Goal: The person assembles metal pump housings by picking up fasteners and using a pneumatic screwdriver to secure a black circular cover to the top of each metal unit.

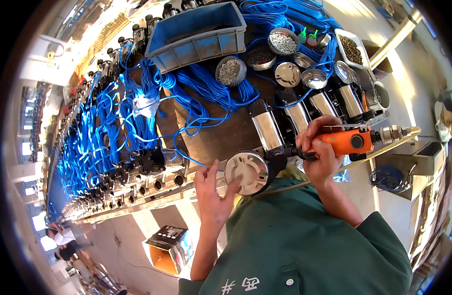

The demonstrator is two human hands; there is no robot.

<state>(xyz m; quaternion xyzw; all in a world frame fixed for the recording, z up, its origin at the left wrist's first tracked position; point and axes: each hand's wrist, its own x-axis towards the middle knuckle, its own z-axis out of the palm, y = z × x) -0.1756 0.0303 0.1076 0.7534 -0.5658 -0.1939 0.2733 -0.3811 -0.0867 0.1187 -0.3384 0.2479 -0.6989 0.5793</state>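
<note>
My right hand [324,156] is wrapped round an orange air screwdriver [346,142]. Its dark nose points left, toward the black neck of a pump in front of me. That pump's round, pale metal end [244,172] faces up, with slots round its rim. At the left of this end is my left hand [213,196], fingers apart and slightly blurred. Its thumb lies over the lower part of the round end; I cannot tell whether it touches. A yellowish air hose [383,151] runs from the tool's side and passes below my right hand.
Several steel-bodied pumps [266,125] stand on the bench beyond my hands, with long rows to the left. Blue cable coils [201,86] lie among them. A blue-grey bin [199,46], bowls of small parts [231,71] and a white tray [353,48] stand farther back. An open cardboard box [168,248] is on the floor.
</note>
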